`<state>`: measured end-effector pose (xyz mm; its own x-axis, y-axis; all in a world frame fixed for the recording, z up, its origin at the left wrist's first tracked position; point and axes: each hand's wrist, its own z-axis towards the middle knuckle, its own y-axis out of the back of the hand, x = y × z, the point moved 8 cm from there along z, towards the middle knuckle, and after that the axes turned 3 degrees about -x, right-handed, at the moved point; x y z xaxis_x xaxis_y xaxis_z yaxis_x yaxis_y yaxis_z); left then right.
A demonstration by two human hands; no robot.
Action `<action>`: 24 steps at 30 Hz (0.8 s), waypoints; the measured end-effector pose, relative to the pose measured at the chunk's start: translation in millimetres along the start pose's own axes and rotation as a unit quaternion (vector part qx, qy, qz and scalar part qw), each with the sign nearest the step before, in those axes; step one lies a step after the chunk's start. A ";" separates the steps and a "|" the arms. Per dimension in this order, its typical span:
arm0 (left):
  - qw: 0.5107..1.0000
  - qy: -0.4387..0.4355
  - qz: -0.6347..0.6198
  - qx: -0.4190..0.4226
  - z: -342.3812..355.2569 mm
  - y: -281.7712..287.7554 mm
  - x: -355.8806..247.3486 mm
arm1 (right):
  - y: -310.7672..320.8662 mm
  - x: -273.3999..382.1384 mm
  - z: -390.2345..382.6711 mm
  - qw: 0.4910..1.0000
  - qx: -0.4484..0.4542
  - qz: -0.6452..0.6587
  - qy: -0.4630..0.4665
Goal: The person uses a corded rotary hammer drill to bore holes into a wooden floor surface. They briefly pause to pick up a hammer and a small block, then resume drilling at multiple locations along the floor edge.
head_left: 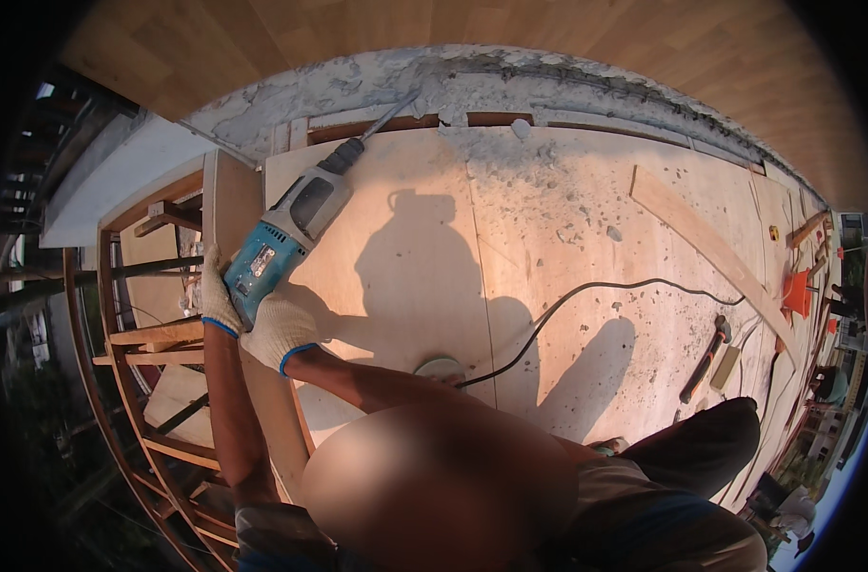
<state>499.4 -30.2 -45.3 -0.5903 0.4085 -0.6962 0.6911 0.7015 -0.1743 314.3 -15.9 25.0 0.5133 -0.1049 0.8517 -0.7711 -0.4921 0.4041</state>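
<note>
A teal and grey demolition hammer (267, 250) lies slantwise at the left, held in both my gloved hands. My left hand (217, 294), in a white knit glove with a blue cuff, grips the left side of its rear end. My right hand (280, 329), gloved alike, is closed round the rear handle, which it mostly hides. From the dark nose a long steel chisel bit (388, 116) points up and right. The bit's tip meets the rough broken concrete edge (444, 86) below the wood-faced wall panel (453, 24); exact contact is too small to tell.
Concrete crumbs (548, 176) litter the plywood deck (396, 286). A black cord (586, 291) curves across it. At right lie a loose plank (701, 248), a hammer (706, 360) and an orange cone-like object (796, 293). Timber framing (134, 381) drops away beyond the left edge.
</note>
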 end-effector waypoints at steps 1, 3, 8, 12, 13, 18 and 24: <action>1.000 -0.007 -0.003 -0.017 -2.7 -7.4 5.7 | 8.5 -3.9 -1.7 1.000 0.003 -0.007 0.003; 0.998 -0.040 0.004 -0.043 -15.1 -40.3 17.7 | 37.6 -19.5 -2.7 0.999 0.013 -0.029 0.017; 0.987 0.054 -0.129 0.079 -99.1 -87.1 90.8 | 95.8 -53.1 -59.6 0.987 0.103 -0.121 -0.022; 0.950 0.147 -0.040 0.273 -155.0 -151.7 152.9 | 180.8 -100.9 -107.3 0.965 0.152 -0.212 -0.027; 0.949 0.150 0.018 0.278 -153.7 -159.3 163.3 | 195.6 -108.7 -114.4 0.963 0.135 -0.231 -0.040; 0.968 0.079 0.080 0.225 -189.8 -179.9 207.5 | 218.8 -145.9 -148.8 0.967 0.030 -0.254 0.004; 0.981 0.059 0.058 0.174 -212.5 -165.0 228.6 | 214.6 -165.4 -165.4 0.961 0.045 -0.271 0.039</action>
<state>161.9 71.6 -27.7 -0.5289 0.5531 -0.6437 0.8452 0.4123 -0.3401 1.6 38.8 26.0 0.7977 0.2513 0.5483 -0.3608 -0.5296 0.7677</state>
